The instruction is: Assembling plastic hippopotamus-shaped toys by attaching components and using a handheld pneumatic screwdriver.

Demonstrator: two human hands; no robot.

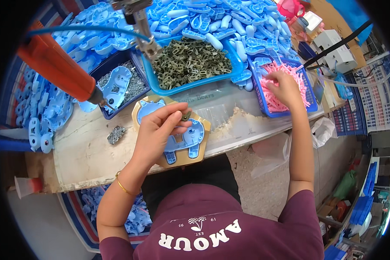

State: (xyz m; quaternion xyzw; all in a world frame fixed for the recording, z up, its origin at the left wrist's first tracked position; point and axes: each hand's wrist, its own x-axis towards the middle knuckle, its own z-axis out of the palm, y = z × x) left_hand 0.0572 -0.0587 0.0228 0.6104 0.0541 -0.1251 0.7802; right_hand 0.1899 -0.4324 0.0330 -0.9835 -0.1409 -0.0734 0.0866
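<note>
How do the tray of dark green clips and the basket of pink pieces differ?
The tray is light blue; the basket is a deeper blue. The tray looks wider than the basket. The tray holds chunky dark green clips, the basket slender pink pieces. The right hand is at the basket; neither is in the tray. Both are open-topped.

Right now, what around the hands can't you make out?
All in the head view:
- Right hand: fingertips obscured among pink pieces, so any grip is unclear.
- Dark green piece: partly covered by the left hand holding it.
- Blue shell: middle hidden behind the left hand.
- Metal fitting: cut off by the top edge.
</note>
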